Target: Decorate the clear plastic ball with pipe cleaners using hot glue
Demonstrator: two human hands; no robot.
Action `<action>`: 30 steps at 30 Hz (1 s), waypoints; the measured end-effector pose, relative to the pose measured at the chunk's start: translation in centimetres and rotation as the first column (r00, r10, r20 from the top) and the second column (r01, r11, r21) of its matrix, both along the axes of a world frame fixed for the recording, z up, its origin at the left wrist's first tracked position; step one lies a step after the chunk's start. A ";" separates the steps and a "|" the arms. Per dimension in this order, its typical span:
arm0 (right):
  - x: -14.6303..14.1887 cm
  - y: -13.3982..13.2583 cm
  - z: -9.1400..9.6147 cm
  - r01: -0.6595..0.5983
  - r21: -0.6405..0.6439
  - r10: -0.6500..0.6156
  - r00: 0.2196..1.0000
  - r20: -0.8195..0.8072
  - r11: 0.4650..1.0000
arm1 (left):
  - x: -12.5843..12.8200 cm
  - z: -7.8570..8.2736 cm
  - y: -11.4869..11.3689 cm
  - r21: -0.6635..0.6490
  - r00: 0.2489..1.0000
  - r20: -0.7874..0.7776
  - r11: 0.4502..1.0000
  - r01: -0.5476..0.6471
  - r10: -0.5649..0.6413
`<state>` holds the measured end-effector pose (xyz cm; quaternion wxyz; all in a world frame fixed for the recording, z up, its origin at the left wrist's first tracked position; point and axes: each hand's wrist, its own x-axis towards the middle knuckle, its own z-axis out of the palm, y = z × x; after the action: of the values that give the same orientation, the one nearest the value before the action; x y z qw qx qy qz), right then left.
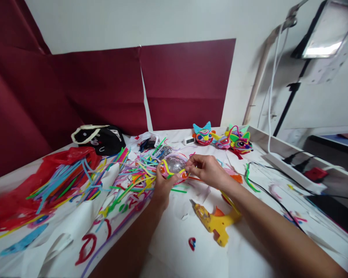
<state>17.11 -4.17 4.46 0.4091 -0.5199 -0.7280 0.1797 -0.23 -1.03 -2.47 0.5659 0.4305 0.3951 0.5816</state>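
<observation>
My left hand cups a clear plastic ball from below, its fingers wrapped round it. Coloured pipe cleaners, yellow, green, pink and orange, are stuck round the ball. My right hand pinches at the ball's right side, thumb and fingers pressed together on a strip there. A yellow glue gun lies on the white table cover just under my right forearm. A heap of loose pipe cleaners spreads to the left of my hands.
Finished colourful pipe-cleaner masks sit at the back. A black bag and a red plastic bag lie to the left. A power strip with black cables runs along the right edge.
</observation>
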 end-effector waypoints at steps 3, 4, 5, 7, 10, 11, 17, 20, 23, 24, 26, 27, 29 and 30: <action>0.5 0.0 0.4 -0.019 0.066 0.015 0.998 0.057 0.998 | 0.1 0.1 0.0 -0.024 1.000 0.012 1.000 0.001 0.000; 0.5 0.0 0.4 -0.018 0.094 0.010 0.997 0.077 0.995 | 0.1 0.1 -0.1 -0.024 1.000 0.019 1.000 0.006 -0.005; 0.6 0.1 0.4 -0.015 0.124 0.002 0.995 0.099 0.992 | 0.1 0.2 -0.1 -0.023 1.000 0.024 1.000 0.012 -0.012; 0.6 0.2 0.2 -0.013 0.190 -0.017 0.988 0.155 0.982 | 0.1 0.3 -0.2 -0.030 0.999 0.029 0.999 0.021 -0.020; 0.7 -0.3 0.4 -0.035 0.277 -0.034 0.971 0.238 0.960 | 0.1 0.4 -0.2 -0.055 0.998 0.048 0.998 0.036 -0.034; 0.7 -0.7 0.8 -0.044 0.309 -0.036 0.968 0.247 0.950 | 0.1 0.5 -0.3 -0.061 0.998 0.055 0.997 0.044 -0.041; 2.5 -4.1 3.9 0.012 0.415 -0.053 0.995 0.089 0.910 | -0.1 0.9 -0.1 -0.058 0.992 0.116 0.997 0.052 -0.045; 5.0 -5.1 3.4 0.096 0.328 -0.122 0.991 0.061 0.940 | -0.3 1.2 0.0 -0.060 0.983 0.180 0.997 0.053 -0.041; 7.4 -6.1 0.8 0.119 0.148 -0.142 0.978 0.155 0.982 | -0.5 1.6 0.1 -0.023 0.972 0.227 0.998 0.065 -0.058; 7.9 -6.6 -0.2 0.090 0.068 -0.103 0.974 0.203 0.994 | -0.5 1.6 0.0 -0.010 0.969 0.239 0.997 0.070 -0.066; 8.3 -7.8 -2.2 0.004 -0.056 0.013 0.953 0.304 0.998 | -0.5 1.7 0.0 0.002 0.962 0.260 0.997 0.080 -0.077; 8.1 -8.4 -3.0 -0.051 -0.108 0.086 0.934 0.346 0.993 | -0.5 1.7 0.0 0.003 0.959 0.271 0.997 0.082 -0.080; 7.3 -9.7 -4.3 -0.144 -0.211 0.228 0.861 0.455 0.967 | -0.5 1.7 0.0 0.004 0.955 0.285 0.996 0.085 -0.083; 6.7 -10.3 -4.9 -0.176 -0.250 0.282 0.820 0.498 0.952 | -0.5 1.7 0.0 0.004 0.954 0.288 0.996 0.085 -0.083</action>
<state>23.84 -14.45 -0.41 0.1163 -0.4943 -0.8488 0.1474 -0.70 -1.07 -0.78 0.6434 0.3554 0.2922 0.6119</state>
